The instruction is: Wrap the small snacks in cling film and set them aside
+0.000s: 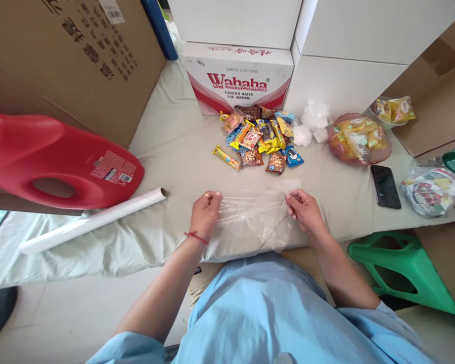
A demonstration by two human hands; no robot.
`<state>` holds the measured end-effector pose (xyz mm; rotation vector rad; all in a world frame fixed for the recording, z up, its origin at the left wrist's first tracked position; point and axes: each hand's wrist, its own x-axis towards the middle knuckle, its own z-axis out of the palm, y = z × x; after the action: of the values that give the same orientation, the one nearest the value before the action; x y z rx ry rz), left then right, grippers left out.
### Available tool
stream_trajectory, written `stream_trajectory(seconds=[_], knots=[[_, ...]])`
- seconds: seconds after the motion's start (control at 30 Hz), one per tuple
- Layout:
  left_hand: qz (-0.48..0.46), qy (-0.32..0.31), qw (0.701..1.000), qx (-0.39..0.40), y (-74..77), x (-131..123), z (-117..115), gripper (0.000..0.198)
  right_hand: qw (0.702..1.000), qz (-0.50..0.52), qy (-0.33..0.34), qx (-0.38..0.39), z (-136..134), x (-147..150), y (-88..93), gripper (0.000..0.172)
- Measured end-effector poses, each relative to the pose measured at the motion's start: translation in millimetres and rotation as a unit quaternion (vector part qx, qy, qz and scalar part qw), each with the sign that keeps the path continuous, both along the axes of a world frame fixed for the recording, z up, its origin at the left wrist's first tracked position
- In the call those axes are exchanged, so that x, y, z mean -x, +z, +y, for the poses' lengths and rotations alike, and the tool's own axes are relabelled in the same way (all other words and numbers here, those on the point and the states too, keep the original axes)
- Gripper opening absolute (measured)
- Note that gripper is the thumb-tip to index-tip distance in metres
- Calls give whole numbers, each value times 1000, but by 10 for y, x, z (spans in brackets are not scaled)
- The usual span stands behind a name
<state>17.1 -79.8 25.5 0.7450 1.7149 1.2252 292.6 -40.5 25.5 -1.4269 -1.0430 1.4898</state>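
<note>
A clear plastic bag (255, 217) is stretched between my two hands at the near edge of the cloth-covered surface (174, 151). My left hand (205, 214) pinches its left top edge, fingers closed; a red string is on that wrist. My right hand (304, 208) pinches the right top edge, fingers closed as well. Beyond the bag lies a pile of several small snack packets (257, 141).
A white roll (94, 220) and a red jug (56, 162) lie left. A Wahaha box (238, 76) stands behind the snacks. Crumpled white bags (311, 124), a pink bowl of snacks (360, 139), a black phone (385, 186) and a wrapped bundle (430, 189) sit right. A green stool (402, 268) stands below.
</note>
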Motion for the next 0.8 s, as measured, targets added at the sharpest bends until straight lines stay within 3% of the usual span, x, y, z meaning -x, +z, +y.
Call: stream_trajectory(seconds=[0.23,0.33,0.47,0.63,0.8], knots=[[107,-15,994,24,-85,274,-130,25,992,-107,46,-38,113,-124,-61,33],[8,-3,1000,14,-8,305,-154,28,994,-95,52,-11,207,-195,7,36],[-144,-9,989,33,97,331,-139,34,992,-38,109,53,428,-285,106,44],[-163,-36,983,71,144,264,-154,48,996,-22,84,0,589,-204,86,54],[-117,-98,986,68,163,138,-208,68,983,-120,105,-96,431,-196,-76,72]])
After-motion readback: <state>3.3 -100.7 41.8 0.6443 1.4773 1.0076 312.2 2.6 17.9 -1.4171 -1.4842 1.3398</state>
